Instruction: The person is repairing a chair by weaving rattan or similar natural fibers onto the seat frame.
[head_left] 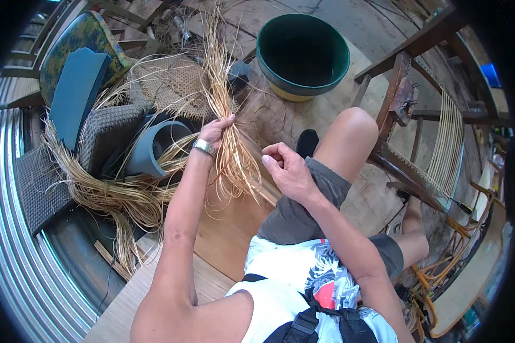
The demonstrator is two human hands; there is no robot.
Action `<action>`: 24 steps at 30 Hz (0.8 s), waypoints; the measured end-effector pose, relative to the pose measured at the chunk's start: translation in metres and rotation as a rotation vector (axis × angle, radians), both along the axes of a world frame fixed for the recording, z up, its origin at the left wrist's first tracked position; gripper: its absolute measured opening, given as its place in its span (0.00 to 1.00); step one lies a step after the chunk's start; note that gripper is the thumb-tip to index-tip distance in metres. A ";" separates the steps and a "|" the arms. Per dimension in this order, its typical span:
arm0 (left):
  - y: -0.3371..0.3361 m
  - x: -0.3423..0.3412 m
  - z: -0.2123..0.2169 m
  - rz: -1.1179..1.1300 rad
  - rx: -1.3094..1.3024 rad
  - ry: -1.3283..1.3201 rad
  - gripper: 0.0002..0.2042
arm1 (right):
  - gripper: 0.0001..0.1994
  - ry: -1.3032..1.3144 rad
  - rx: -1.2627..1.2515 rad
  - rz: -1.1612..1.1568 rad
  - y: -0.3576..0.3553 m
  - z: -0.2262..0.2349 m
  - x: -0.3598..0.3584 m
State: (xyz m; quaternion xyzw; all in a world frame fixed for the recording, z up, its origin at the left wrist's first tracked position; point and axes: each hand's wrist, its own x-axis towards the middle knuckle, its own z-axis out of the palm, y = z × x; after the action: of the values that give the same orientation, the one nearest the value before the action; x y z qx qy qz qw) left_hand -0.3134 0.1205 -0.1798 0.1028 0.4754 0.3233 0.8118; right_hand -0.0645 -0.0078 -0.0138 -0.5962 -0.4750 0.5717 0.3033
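Observation:
My left hand [214, 132], with a metal-banded watch on the wrist, is closed around a bundle of cane strands [237, 163]. The strands stand up above the fist and loop down below it, their loose ends fanning out at the top. My right hand [290, 173] hovers just right of the bundle, apart from it, over my thigh. Its fingers are curled in with the thumb near the forefinger; whether anything thin is between them is hidden. A larger hank of cane [134, 197] lies draped over things to the left.
A green bucket [306, 90] holding dark liquid stands ahead. At right is a wooden chair frame [395, 108] strung with cane strands [449, 143]. Left are a grey pipe piece [143, 155], woven panels [43, 177], a blue board [77, 94] and corrugated metal [17, 246].

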 end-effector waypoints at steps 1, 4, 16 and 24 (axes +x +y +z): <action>0.000 0.000 0.001 0.014 0.013 0.019 0.09 | 0.11 0.065 -0.011 0.017 0.000 0.002 0.000; -0.001 0.003 0.003 0.052 0.008 0.097 0.11 | 0.09 0.084 0.039 -0.040 -0.004 0.006 -0.009; 0.000 0.012 -0.025 0.216 0.087 0.643 0.16 | 0.11 -0.181 0.139 0.277 -0.023 0.000 -0.028; -0.006 0.022 -0.024 0.254 0.094 0.765 0.15 | 0.14 -0.371 -0.054 0.364 -0.009 -0.005 -0.030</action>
State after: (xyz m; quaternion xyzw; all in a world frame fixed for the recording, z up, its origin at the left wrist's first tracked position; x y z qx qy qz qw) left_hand -0.2915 0.1143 -0.2033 0.1933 0.7367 0.3808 0.5242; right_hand -0.0949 -0.0164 -0.0187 -0.6036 -0.6065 0.5101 0.0873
